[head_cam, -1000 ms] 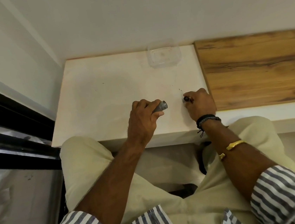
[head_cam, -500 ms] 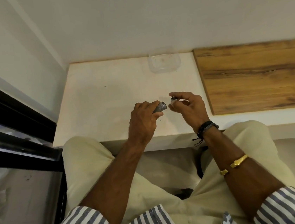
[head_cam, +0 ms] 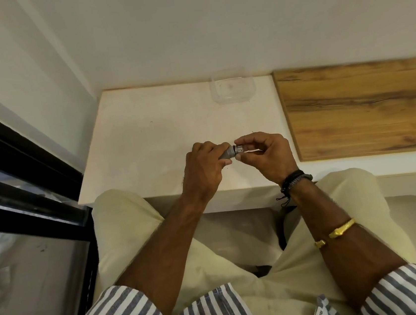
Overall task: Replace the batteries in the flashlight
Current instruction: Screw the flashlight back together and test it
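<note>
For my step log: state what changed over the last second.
The right hand rose from the white tabletop with a small silver part and carried it left to the end of the grey metal flashlight, pinching it there. The left hand kept its grip on the flashlight; the clear plastic container stayed put.

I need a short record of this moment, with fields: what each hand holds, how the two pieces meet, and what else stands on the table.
left hand: grips flashlight body
right hand: pinches small part
contact: small part at the flashlight's end; cap or battery, cannot tell
table: white; clear container at far edge
beside: wooden board on the right
</note>
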